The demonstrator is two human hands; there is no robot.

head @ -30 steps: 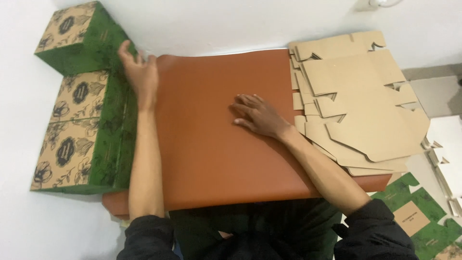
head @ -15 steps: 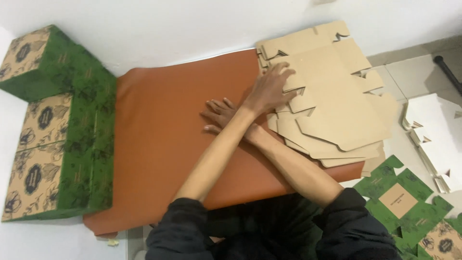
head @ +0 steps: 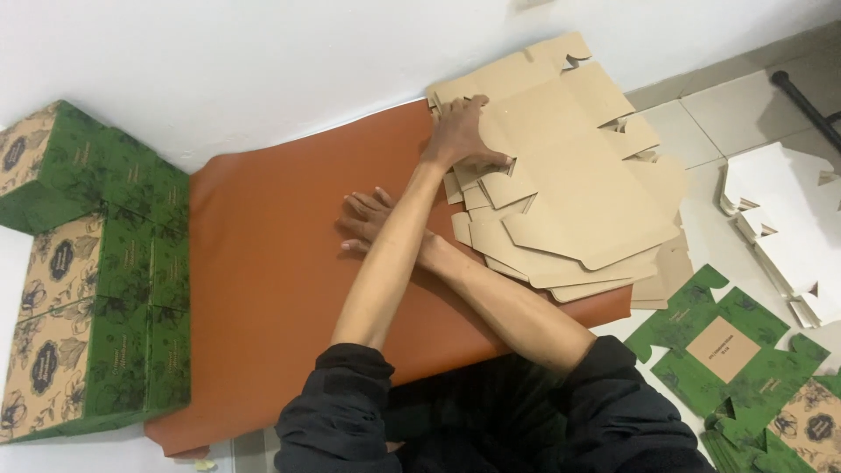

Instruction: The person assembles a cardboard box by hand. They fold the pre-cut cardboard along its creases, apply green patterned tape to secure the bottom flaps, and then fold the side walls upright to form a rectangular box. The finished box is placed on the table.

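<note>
— Where were the hands at that moment?

— The arms were crossed. The left hand [head: 460,136] had reached over to the right side and lay on the near corner of the stack of flat brown cardboard cut-outs [head: 569,175], fingers spread along the top sheet's edge and thumb at a notch. It pressed on the sheet; I couldn't tell whether it actually pinched it.

— And the other one?

— The right hand [head: 368,219] lay flat and open on the brown mat [head: 263,280], palm down, fingers fanned toward the left, partly hidden under the left forearm. It held nothing.

— Where was the stack itself?

— On the right end of the mat, its far edge close to the white wall [head: 263,61], the sheets fanned out loosely and overhanging the mat toward the tiled floor [head: 701,114].

— What else lay about?

— At the left edge of the mat stood folded green boxes with tan printed tops [head: 88,289], packed side by side. At the lower right, on the floor, lay flat green cut-outs [head: 727,350], and beyond them a pile of white cut-outs [head: 788,228]. The person wore dark sleeves [head: 350,412].
</note>
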